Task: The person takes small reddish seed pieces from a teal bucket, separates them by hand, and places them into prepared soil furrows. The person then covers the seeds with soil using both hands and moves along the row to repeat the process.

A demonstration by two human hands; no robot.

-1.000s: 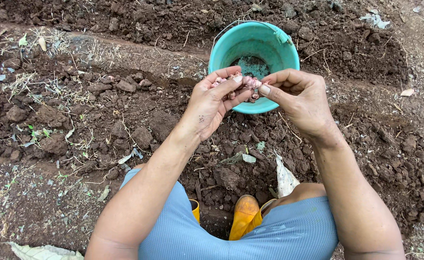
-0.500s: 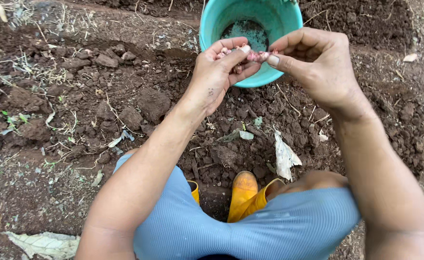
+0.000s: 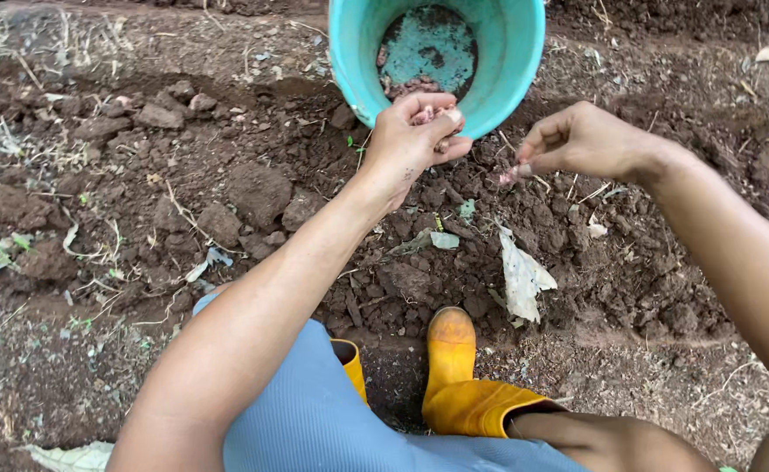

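Note:
A teal plastic bucket (image 3: 507, 61) stands on dark tilled soil at the top middle, with a few small pinkish seeds and dirt on its bottom. My left hand (image 3: 415, 140) is cupped at the bucket's near rim, closed around several small pinkish seeds (image 3: 426, 114). My right hand (image 3: 577, 140) is apart from it to the right, low over the soil, its fingertips pinching one small pinkish seed (image 3: 509, 175).
Clods of brown soil (image 3: 253, 192) lie all around. A pale dry leaf (image 3: 520, 275) rests on the soil near my yellow rubber boot (image 3: 454, 371). My blue-clad knee (image 3: 315, 411) fills the bottom. Dry grass and small weeds lie at the left.
My hands were together at the bucket's rim; the right hand has drawn away to the right and down with a seed. The view has moved closer to the ground.

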